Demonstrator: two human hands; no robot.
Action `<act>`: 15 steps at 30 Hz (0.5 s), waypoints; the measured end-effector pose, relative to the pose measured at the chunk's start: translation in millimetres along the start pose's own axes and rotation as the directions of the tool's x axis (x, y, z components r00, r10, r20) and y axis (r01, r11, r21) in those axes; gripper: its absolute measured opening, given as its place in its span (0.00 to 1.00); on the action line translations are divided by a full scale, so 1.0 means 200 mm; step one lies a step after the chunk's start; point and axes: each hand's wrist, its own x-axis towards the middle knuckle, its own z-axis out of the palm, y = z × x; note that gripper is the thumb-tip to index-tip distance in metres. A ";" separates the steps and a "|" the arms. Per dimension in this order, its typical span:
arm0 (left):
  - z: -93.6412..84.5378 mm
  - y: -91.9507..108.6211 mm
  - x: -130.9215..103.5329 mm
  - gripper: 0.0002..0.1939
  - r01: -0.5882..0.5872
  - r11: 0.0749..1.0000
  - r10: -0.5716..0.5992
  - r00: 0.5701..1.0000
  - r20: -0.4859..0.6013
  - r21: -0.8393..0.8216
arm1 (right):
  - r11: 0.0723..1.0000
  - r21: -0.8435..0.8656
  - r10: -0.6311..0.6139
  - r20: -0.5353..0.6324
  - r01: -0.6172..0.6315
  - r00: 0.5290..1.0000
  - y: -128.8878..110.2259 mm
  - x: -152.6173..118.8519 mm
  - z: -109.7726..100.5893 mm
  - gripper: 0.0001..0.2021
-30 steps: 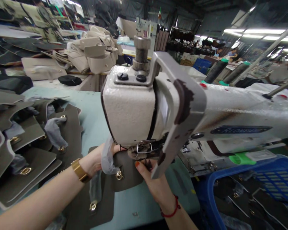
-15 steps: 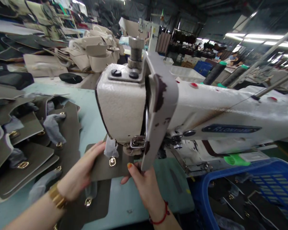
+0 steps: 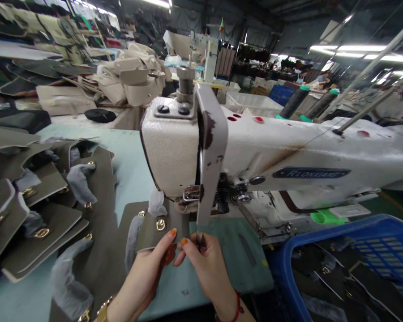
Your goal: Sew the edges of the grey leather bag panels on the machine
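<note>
A grey-brown leather panel (image 3: 178, 222) lies under the head of the white sewing machine (image 3: 171, 152). It bears a gold buckle (image 3: 160, 224) and a plastic-wrapped strap (image 3: 156, 203). My left hand (image 3: 144, 273) is closed on the panel's near edge, thumb on top. Close beside it, my right hand (image 3: 210, 264) has thumb and finger pinched together at the same edge. Dark pointed blades of what look like thread snips (image 3: 200, 239) stick out from my right hand, their handles hidden in the palm. Another panel with a wrapped handle (image 3: 133, 239) lies beneath on the left.
Grey-brown leather pieces with wrapped handles (image 3: 75, 273) cover the left of the pale blue table (image 3: 127, 147). At the right stands a blue basket (image 3: 285, 259) holding similar pieces. Cream bag parts (image 3: 137, 82) are heaped behind. Thread cones (image 3: 293, 102) stand behind the machine arm.
My left hand has moved from the panel's left side to its near edge, beside my right hand. Snip blades now show at my right hand. The view has shifted slightly.
</note>
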 end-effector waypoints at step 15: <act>-0.03 0.04 -0.01 0.24 0.033 0.978 -0.039 0.999 0.026 0.206 | 0.998 -0.044 0.041 -0.043 -0.043 0.998 -0.02 0.03 0.01 0.16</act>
